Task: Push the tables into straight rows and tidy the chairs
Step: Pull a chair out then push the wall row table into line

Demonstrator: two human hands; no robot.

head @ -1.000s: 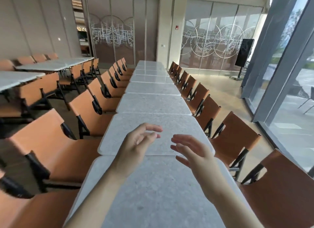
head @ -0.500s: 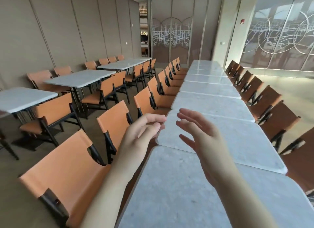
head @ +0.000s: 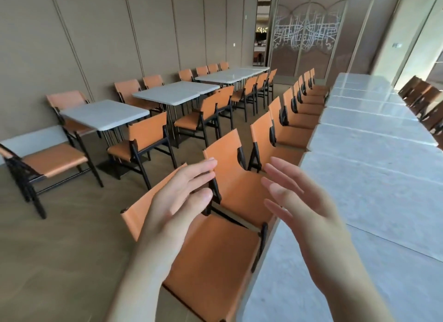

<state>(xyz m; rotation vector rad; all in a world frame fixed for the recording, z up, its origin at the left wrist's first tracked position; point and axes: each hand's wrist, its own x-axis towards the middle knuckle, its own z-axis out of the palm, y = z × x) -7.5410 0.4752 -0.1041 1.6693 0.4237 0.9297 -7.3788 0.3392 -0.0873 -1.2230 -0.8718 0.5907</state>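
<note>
A long row of grey stone-topped tables (head: pixel 374 178) runs along the right, end to end. Orange chairs with black frames line its left side; the nearest chair (head: pixel 215 257) is tucked against the closest table, directly below my hands. My left hand (head: pixel 177 202) and my right hand (head: pixel 299 202) hover in the air above that chair, palms facing each other, fingers straight and relaxed, holding nothing. A second row of separate grey tables (head: pixel 105 114) with orange chairs stands by the left wall, with gaps between the tables.
One chair (head: pixel 50 161) stands loose at the far left, turned away from its table. Bare brown floor lies between the two rows. More chairs (head: pixel 424 98) line the right side of the long row. Panelled walls and a glass partition close the far end.
The view has swung left from the long table row toward the wall-side row. Both hands stay raised and empty, now over the nearest chair instead of the table top.
</note>
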